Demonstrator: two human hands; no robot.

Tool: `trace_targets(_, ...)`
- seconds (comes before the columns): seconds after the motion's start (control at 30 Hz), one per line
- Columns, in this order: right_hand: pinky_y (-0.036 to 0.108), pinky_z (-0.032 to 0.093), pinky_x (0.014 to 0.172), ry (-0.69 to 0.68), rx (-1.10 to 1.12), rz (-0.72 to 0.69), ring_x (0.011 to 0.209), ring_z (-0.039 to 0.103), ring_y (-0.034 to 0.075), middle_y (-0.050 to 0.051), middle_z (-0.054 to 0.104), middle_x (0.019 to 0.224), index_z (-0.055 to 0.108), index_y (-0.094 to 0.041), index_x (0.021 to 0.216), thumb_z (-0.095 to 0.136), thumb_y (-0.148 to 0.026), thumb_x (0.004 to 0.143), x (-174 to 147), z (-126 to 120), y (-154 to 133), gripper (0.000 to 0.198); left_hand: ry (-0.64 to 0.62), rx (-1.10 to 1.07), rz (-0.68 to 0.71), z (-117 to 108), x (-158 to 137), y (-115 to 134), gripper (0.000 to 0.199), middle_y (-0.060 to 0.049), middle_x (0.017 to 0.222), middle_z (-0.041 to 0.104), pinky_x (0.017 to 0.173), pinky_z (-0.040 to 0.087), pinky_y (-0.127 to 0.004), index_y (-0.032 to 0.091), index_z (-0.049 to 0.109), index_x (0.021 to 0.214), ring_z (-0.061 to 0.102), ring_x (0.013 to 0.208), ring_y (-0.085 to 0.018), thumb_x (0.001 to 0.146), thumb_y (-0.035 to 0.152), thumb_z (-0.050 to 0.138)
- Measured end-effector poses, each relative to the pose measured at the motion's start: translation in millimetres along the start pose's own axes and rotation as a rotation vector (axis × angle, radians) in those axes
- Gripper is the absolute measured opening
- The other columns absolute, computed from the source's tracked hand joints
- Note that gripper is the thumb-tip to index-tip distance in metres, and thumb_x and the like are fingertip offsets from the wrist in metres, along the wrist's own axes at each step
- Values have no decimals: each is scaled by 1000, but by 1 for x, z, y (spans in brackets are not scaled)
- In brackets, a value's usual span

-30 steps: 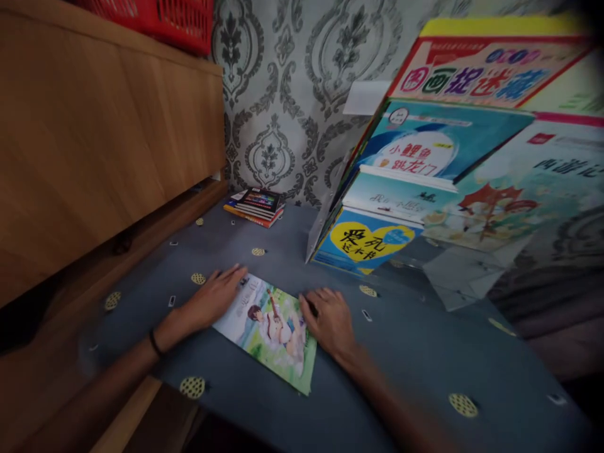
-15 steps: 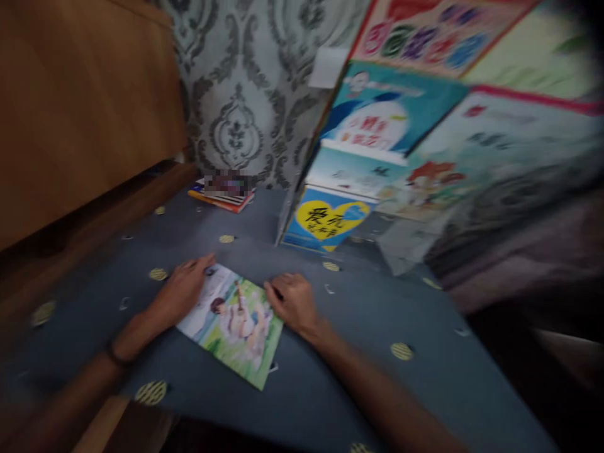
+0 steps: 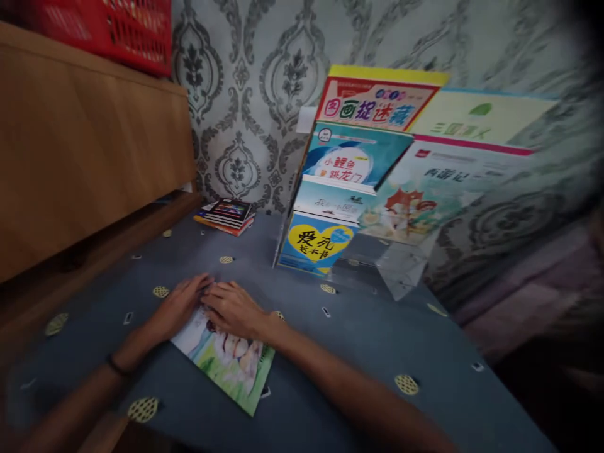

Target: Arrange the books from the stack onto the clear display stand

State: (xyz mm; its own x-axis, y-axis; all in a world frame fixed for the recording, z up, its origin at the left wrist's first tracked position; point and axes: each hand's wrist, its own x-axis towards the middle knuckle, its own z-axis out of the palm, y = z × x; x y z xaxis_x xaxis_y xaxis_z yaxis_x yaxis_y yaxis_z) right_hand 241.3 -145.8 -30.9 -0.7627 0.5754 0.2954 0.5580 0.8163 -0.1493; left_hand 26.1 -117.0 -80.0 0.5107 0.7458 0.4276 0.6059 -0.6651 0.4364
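Note:
A thin picture book (image 3: 240, 371) with a green and pale-blue cover lies flat and slanted on the table, its front showing a painted figure. My left hand (image 3: 183, 305), fingers stretched out, rests along the book's left edge by the far corner. Across the far part of the cover lies my right hand (image 3: 234, 309), palm down with extended fingers, covering part of the picture. The fingertips of both hands come close together at the far left corner, where it is hard to make out whether they touch.
A clear display rack (image 3: 394, 270) holds several children's books, among them a blue one with a yellow heart (image 3: 315, 242). Behind on the left lies a small stack of books (image 3: 229, 214). A wooden cabinet (image 3: 94, 151) with a red basket (image 3: 136, 31) on top borders the table's left side.
My right hand has moved left from the book's right edge onto its cover, near my left hand. The view has tilted up, bringing the red basket and the rack's top into sight.

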Motion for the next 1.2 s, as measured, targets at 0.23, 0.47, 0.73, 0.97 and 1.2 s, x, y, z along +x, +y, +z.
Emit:
trace_targets(0.23, 46, 41, 113, -5, 116, 91, 131, 56, 25, 16, 65, 137, 61, -13, 131, 56, -31, 102, 20, 24, 15, 35, 83, 22, -144, 3, -4, 3, 43, -15, 133, 68, 107, 54, -47, 17, 49, 139, 66, 124, -25, 101, 27, 33)
trace_targets(0.47, 39, 46, 108, 39, 98, 105, 124, 58, 24, 14, 67, 130, 60, -12, 132, 55, -29, 103, 20, 27, 16, 35, 34, 355, -181, -2, -23, 32, 38, -17, 131, 68, 106, 49, -53, 15, 49, 137, 63, 125, -31, 104, 30, 38)
trace_targets(0.73, 40, 47, 96, 22, -31, 379, 115, 56, 26, 13, 66, 122, 62, -12, 131, 57, -29, 102, -5, 11, 23, 35, -73, 420, -76, -6, 24, 25, 33, -14, 112, 73, 95, 52, -43, 16, 57, 127, 68, 105, -27, 106, 28, 36)
trace_targets(0.97, 42, 47, 92, 109, -136, 542, 108, 54, 30, 16, 65, 117, 62, -10, 132, 52, -26, 102, -58, 6, 21, 36, -59, 349, -94, 11, 71, 19, 29, -13, 101, 72, 90, 52, -42, 15, 62, 116, 67, 100, -28, 105, 31, 41)
trace_targets(1.2, 46, 45, 95, 131, -82, 556, 113, 52, 33, 19, 64, 126, 60, -8, 136, 47, -27, 101, -67, 13, 24, 41, -69, 166, -109, -12, 38, 11, 33, -9, 112, 70, 94, 52, -34, 17, 61, 118, 66, 103, -20, 105, 23, 32)
